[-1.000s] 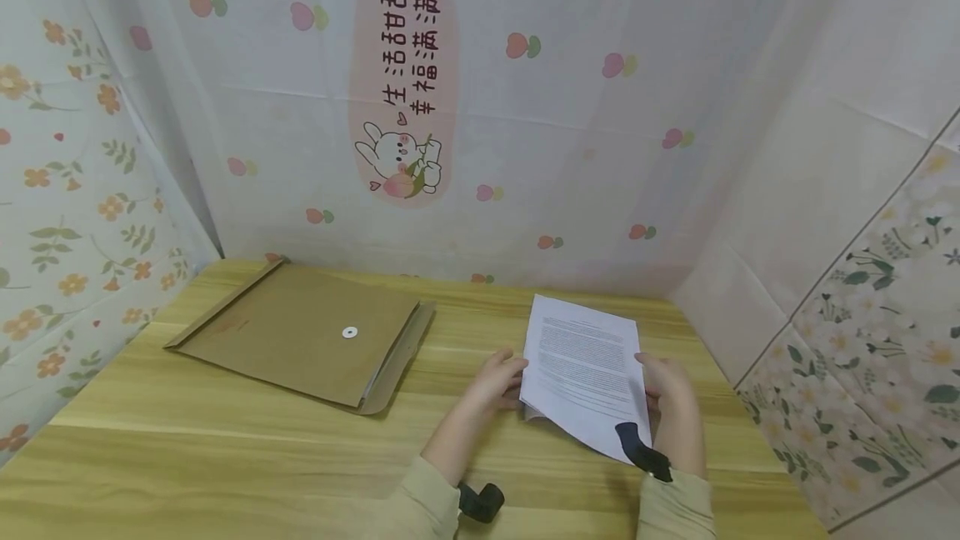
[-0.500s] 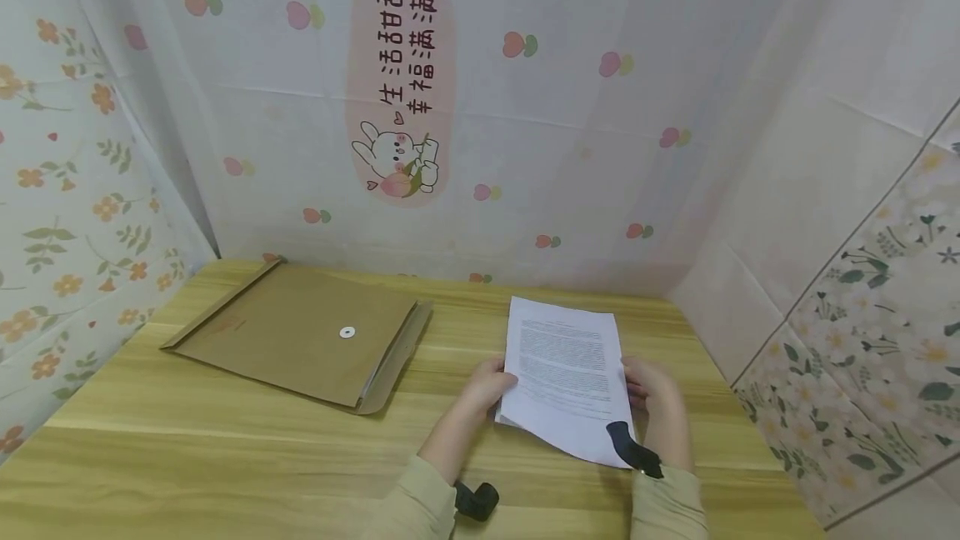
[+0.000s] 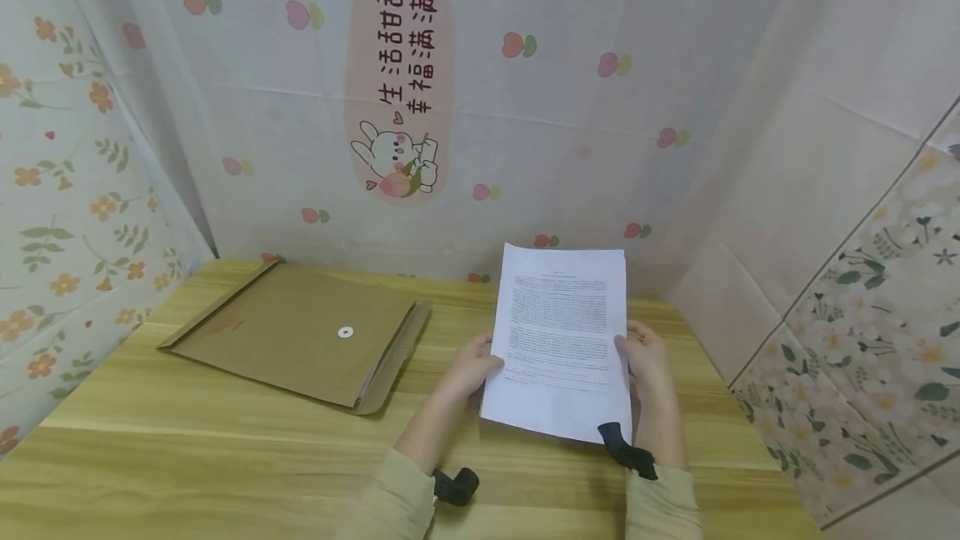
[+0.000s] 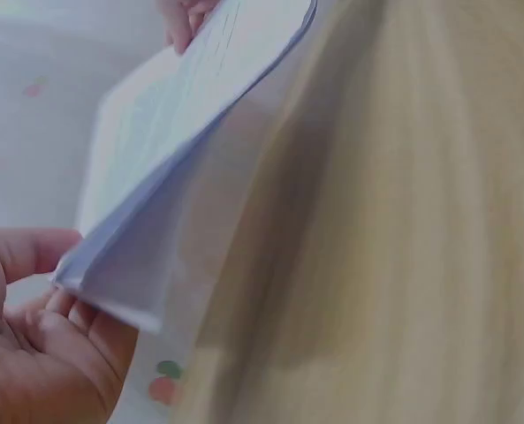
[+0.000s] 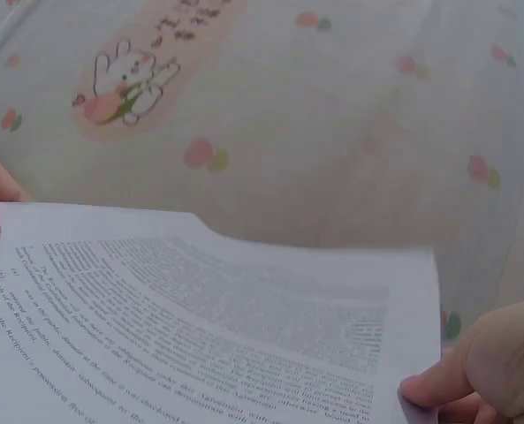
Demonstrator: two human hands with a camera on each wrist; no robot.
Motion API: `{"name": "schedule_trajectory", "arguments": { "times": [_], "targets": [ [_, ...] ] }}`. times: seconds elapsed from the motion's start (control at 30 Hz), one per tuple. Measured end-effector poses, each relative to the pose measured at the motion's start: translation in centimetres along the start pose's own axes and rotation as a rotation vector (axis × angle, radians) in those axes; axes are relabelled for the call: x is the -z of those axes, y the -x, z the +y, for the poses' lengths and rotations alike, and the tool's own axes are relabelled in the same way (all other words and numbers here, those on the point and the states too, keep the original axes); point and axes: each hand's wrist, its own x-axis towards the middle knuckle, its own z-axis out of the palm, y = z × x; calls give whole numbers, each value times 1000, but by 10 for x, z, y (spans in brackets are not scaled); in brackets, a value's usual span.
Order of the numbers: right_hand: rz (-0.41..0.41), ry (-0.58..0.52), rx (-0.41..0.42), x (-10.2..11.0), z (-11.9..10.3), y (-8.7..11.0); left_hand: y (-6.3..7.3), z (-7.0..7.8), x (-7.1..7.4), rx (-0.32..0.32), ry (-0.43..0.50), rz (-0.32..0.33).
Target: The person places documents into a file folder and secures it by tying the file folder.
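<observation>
Papers up and tipped more upright since the last frame.
I see the stack above the wooden table, print facing the wearer: left hand pinches its left edge, thumb in front, fingers behind; right hand pinches the right edge. Brown envelope lies well apart to the left, white button up. Printed curtain hangs behind.
</observation>
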Motion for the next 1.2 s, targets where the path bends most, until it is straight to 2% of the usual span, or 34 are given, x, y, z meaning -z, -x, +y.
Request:
{"name": "schedule_trajectory", "arguments": {
  "times": [0.07, 0.2, 0.3, 0.4, 0.53, 0.6, 0.7, 0.8, 0.9, 0.97, 1.03, 1.1, 1.2],
  "targets": [
    [20, -2, 28, -1, -10, 4, 1, 5, 7, -24, 22, -20],
    [1, -19, 71, -5, -26, 11, 4, 15, 20, -81, 103, -64],
    [-48, -34, 119, -10, -34, 15, 9, 22, 28, -114, 191, -90],
    [-126, -15, 169, -17, -39, 18, 15, 28, 36, -112, 265, -85],
    [-207, 18, 170, -26, -43, 24, 20, 31, 46, -113, 315, -27],
    [-219, 35, 159, -30, -45, 25, 22, 33, 50, -122, 339, 15],
    [-249, 64, 138, -34, -45, 25, 25, 36, 59, -138, 369, 95],
    [-285, 81, 114, -36, -44, 24, 28, 41, 70, -145, 414, 205],
    [-298, -24, 74, -41, -41, 23, 33, 45, 80, -138, 483, 302],
    [-296, -181, 26, -48, -40, 23, 36, 47, 84, -135, 536, 346],
    [-286, -357, -23, -59, -39, 25, 41, 47, 87, -129, 593, 369],
    [-293, -485, -58, -71, -38, 29, 44, 47, 89, -132, 644, 382],
    [-330, -535, -68, -90, -38, 39, 50, 44, 90, -151, 698, 395]
  ]
}}
